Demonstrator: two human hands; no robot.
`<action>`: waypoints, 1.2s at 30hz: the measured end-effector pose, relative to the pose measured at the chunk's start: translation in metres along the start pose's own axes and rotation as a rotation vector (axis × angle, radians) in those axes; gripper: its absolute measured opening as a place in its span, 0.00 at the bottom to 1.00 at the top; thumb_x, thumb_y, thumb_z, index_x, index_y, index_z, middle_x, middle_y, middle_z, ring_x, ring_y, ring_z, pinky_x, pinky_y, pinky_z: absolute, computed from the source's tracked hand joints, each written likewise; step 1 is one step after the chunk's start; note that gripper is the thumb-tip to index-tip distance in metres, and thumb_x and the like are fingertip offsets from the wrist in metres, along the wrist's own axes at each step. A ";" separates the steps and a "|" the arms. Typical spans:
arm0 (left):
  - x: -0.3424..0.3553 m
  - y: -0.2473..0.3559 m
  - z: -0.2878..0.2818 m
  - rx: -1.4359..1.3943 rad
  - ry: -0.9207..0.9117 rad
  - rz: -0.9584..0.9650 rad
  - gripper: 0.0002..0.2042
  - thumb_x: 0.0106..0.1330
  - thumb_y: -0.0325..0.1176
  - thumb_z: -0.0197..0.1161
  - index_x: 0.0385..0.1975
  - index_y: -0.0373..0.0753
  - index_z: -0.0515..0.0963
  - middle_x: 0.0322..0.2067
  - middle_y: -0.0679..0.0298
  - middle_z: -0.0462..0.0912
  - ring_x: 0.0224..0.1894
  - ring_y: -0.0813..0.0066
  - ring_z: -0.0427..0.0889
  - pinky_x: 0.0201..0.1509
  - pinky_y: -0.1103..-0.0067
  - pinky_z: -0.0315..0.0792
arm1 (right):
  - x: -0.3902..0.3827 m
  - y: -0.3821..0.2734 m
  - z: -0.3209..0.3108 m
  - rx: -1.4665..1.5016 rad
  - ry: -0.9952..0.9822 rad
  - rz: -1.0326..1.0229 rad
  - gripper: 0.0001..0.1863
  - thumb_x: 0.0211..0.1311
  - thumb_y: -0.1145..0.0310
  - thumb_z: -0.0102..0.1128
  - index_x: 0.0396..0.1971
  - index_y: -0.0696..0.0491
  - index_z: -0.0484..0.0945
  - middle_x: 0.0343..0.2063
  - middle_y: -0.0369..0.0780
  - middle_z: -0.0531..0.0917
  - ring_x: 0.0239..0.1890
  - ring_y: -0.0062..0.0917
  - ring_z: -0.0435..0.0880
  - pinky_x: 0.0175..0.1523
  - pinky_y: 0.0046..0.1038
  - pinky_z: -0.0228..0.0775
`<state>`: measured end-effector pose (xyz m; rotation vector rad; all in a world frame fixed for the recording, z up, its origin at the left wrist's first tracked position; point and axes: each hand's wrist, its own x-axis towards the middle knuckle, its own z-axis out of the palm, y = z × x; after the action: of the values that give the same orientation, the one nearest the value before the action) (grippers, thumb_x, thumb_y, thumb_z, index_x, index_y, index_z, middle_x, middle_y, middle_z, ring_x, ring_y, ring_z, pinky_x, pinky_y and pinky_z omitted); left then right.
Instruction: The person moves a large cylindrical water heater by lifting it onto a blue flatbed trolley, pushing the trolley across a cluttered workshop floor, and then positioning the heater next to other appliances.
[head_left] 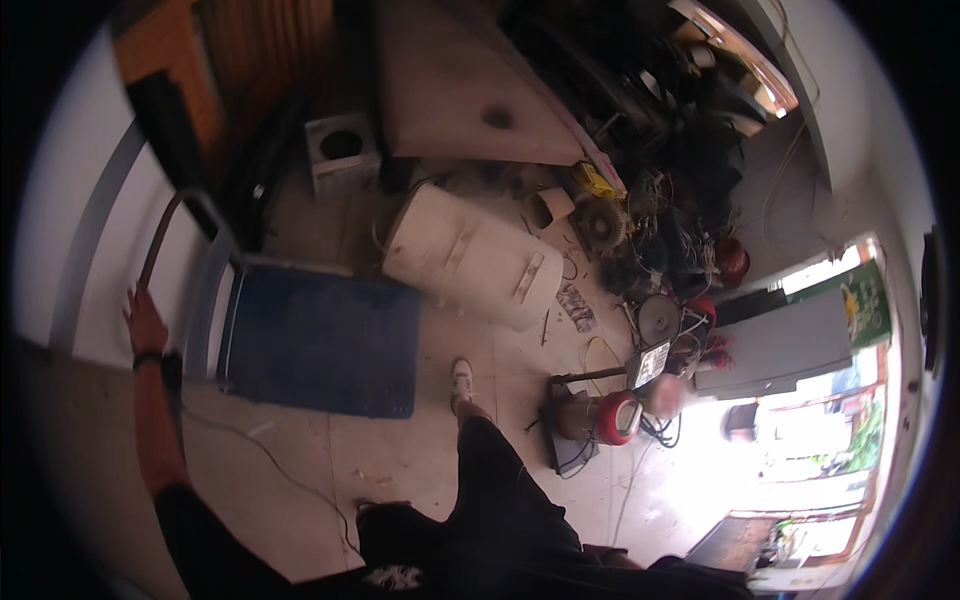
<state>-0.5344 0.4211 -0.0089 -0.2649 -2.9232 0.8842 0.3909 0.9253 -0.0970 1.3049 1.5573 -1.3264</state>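
My left hand point(146, 324) is at the curved push handle point(163, 225) of a flat cart with a blue deck point(325, 340). Its fingers look stretched and apart, touching or very near the bar; I cannot see them wrapped round it. A dark band circles the wrist. The cart stands on the floor to the left of my legs, with nothing on its deck. My right hand does not show. One foot in a white shoe point(461, 384) is on the floor right of the cart.
A large whitish casing point(475, 255) lies beyond the cart. A platform scale point(570, 450) with a red round object point(617, 418) stands at right. Cables, a fan-like wheel point(604, 223) and dark scrap pile up behind. A cord point(290, 475) crosses the floor.
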 end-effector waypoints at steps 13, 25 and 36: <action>-0.499 0.298 0.006 -0.976 -1.137 0.205 0.25 0.50 0.42 0.70 0.48 0.37 0.77 0.52 0.50 0.75 0.60 0.52 0.68 0.64 0.63 0.63 | 0.262 -0.457 -0.326 -0.895 0.497 -1.120 0.07 0.58 0.69 0.49 0.30 0.55 0.76 0.32 0.44 0.79 0.37 0.39 0.78 0.45 0.37 0.71; -0.242 0.610 -0.188 -1.890 -0.725 0.148 0.07 0.67 0.30 0.53 0.35 0.36 0.78 0.37 0.56 0.82 0.40 0.57 0.81 0.48 0.71 0.74 | 0.294 -0.592 -0.404 -1.263 0.220 -0.911 0.09 0.52 0.63 0.55 0.29 0.52 0.75 0.33 0.43 0.77 0.41 0.39 0.77 0.44 0.43 0.70; -0.265 0.906 -0.171 -1.611 -0.705 0.049 0.18 0.56 0.33 0.65 0.46 0.35 0.75 0.41 0.54 0.80 0.45 0.63 0.80 0.51 0.73 0.72 | 0.462 -0.584 -0.388 -1.937 0.162 -0.727 0.13 0.61 0.63 0.49 0.35 0.50 0.83 0.34 0.39 0.83 0.42 0.31 0.80 0.51 0.42 0.63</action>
<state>-0.1241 1.2064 -0.3762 -0.0550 -3.3379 -1.8755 -0.2495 1.4345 -0.2867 -0.4383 2.2712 0.3850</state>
